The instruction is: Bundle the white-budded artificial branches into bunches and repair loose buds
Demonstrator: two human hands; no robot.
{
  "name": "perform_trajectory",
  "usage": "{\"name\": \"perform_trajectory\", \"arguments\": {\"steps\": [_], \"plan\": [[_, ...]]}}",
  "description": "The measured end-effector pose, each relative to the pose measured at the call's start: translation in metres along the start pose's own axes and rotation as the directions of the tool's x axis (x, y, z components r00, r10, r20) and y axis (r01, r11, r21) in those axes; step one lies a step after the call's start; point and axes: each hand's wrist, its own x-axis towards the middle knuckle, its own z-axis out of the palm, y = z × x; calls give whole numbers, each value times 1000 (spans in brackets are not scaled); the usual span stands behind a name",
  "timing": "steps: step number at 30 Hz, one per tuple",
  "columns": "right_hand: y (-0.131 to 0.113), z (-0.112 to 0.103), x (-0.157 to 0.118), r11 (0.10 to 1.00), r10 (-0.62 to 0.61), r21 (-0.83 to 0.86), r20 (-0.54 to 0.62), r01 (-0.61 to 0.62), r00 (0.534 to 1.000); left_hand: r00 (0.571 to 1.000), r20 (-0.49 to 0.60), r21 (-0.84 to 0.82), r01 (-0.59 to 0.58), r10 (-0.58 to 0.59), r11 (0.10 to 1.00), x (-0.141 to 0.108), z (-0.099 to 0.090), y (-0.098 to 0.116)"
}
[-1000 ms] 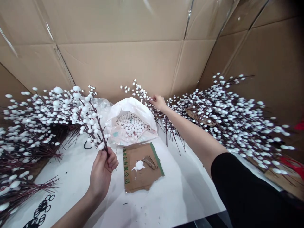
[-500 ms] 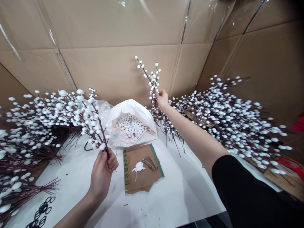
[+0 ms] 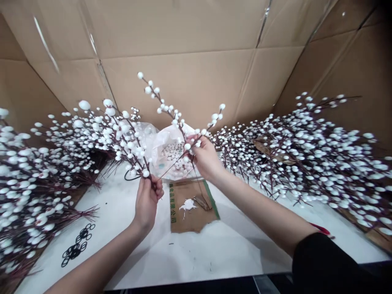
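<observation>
My left hand (image 3: 146, 201) is closed round the dark stems of a bunch of white berry branches (image 3: 134, 149), held upright above the table. Between the fingers of my right hand (image 3: 206, 157) are more berry stems (image 3: 167, 108), spreading apart in a V with white balls along them. One thin stem from these slants down to the left, its end close to my left fingers; I cannot tell whether it touches them. Behind my right hand stands an open white plastic bag (image 3: 171, 136) filled with loose white berries (image 3: 174, 153).
Piles of white berry branches lie to the left (image 3: 45, 163) and right (image 3: 306, 151). A cardboard piece (image 3: 183, 224) with a white paste smear (image 3: 188, 205) rests on the white table (image 3: 190, 261). Black rings (image 3: 75, 250) lie front left. Cardboard walls (image 3: 183, 81) enclose the back.
My right hand has come leftward and nearer with its berry stems, away from the right-hand pile and closer to my left hand. The left hand keeps its bunch. The view has shifted slightly.
</observation>
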Motion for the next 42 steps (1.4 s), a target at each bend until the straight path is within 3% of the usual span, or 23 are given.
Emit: {"name": "perform_trajectory", "arguments": {"steps": [2, 5, 9, 12, 19, 24, 28, 33, 42], "plan": [[15, 19, -19, 999, 46, 27, 31, -47, 998, 1000, -6, -18, -17, 17, 1000, 1, 1, 5], [26, 35, -26, 997, 64, 33, 49, -66, 997, 999, 29, -79, -23, 25, 997, 4, -2, 15], [21, 31, -20, 999, 30, -16, 51, -29, 998, 985, 167, -126, 66, -45, 990, 10, -11, 27], [15, 20, -21, 994, -20, -106, 61, 27, 998, 980, 186, -71, 88, -73, 994, 12, -11, 30], [28, 21, -35, 908, -211, -354, 71, 222, 975, 988, 131, 83, 76, -87, 994, 5, 1, 12], [32, 33, -37, 790, -384, -486, 83, 374, 920, 993, 109, 199, 14, -36, 980, 13, -8, -3], [35, 38, -41, 742, -433, -524, 100, 418, 896, 996, 86, 217, -30, 12, 976, 17, -12, -8], [40, 38, -41, 774, -405, -493, 98, 398, 909, 998, 56, 219, 12, -25, 976, 14, -12, -7], [38, 37, -32, 945, -227, -243, -8, 218, 974, 997, 56, 114, 41, -48, 993, 16, -19, -5]]}}
